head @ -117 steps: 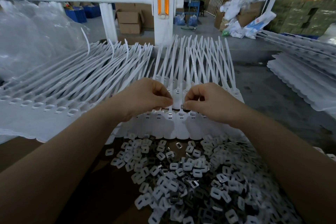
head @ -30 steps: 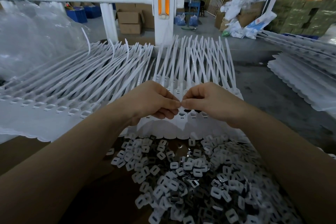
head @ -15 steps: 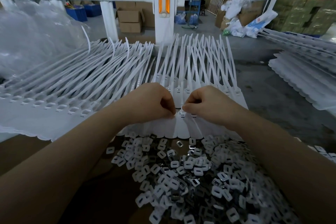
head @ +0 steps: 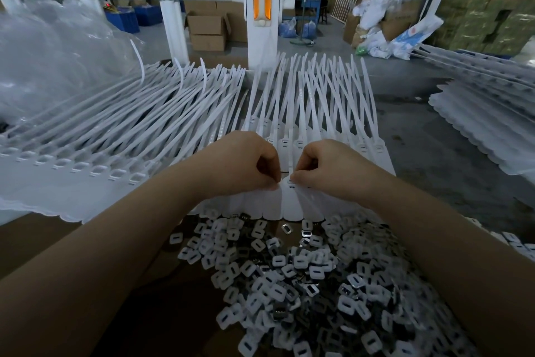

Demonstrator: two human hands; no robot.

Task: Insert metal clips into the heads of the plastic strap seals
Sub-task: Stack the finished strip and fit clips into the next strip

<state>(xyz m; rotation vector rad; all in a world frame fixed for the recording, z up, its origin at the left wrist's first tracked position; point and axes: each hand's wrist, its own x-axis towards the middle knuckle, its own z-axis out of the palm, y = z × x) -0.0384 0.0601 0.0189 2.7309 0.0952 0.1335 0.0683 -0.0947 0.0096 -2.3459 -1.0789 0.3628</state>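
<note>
Both hands, the left hand [head: 246, 164] and the right hand [head: 324, 167], pinched at one strap seal's head [head: 290, 183]; any clip was hidden. Seating it squarely looked key.

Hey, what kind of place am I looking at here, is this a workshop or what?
Most likely a small factory or assembly workshop. Rows of white plastic strap seals cover the bench, a heap of small metal clips lies below them, and brown cardboard cartons stand on the concrete floor behind.
</note>
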